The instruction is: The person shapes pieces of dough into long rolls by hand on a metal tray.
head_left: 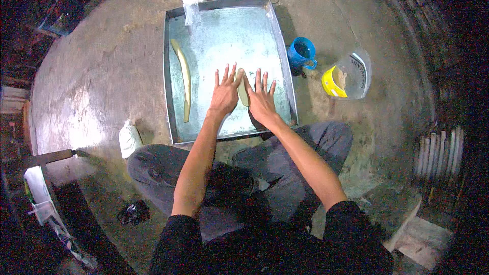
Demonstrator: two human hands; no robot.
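A shallow metal tray (280, 40) lies on the floor before my crossed legs. My left hand (224, 89) rests palm down in it, fingers spread, beside a short pale strip of what looks like dough (243, 99). My right hand (262, 99) lies on the other side of that strip, also spread out, and both hands' inner fingers appear to touch it. A longer pale dough strip (184, 81) lies along the tray's left side. At the far left of the tray, a small white plastic bag (192, 9) sits over the rim.
Right of the tray stand a blue mug (300, 51) and a clear container with a yellow label (346, 76). A white sack (130, 140) stands near my left knee. A dark bar (51, 157) and black plastic (133, 212) lie at left; pale upright rods (439, 155) are at right.
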